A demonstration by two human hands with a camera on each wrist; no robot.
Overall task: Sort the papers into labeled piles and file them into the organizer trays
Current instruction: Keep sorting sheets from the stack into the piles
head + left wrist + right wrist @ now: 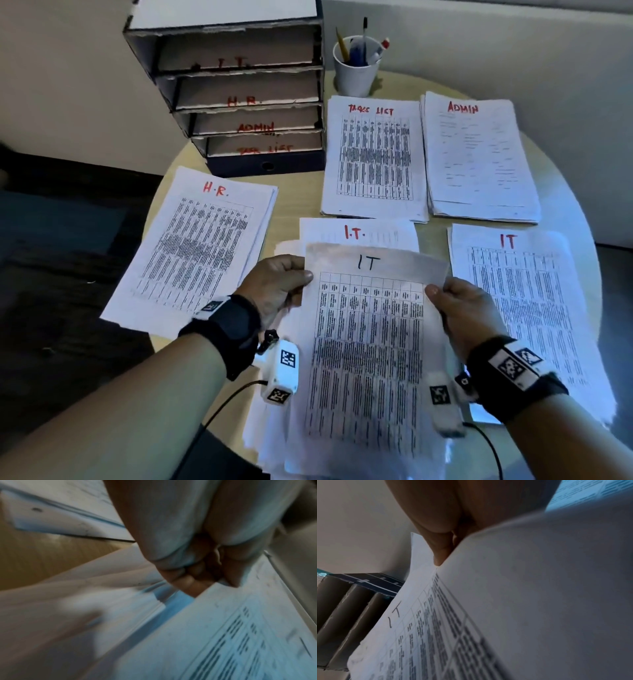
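A sheet marked IT in black point(370, 325) is lifted above a loose stack of papers at the table's near edge. My left hand point(284, 284) pinches its left edge, thumb on top. My right hand point(459, 308) pinches its right edge. The right wrist view shows the same IT sheet point(423, 628) held at the thumb point(440, 550). In the left wrist view the fingers point(193, 580) curl under the paper's corner point(214, 615). Sorted piles lie around: H.R. point(205, 246), TASKS LIST point(375, 157), ADMIN point(479, 157), IT point(524, 308). Another I.T. sheet point(356, 233) lies beneath.
A cardboard organizer point(239, 89) with trays labeled I.T., H.R., ADMIN and TASK LIST stands at the back left of the round wooden table point(298, 195). A white cup of pens point(356, 65) stands right of it. Dark floor lies to the left.
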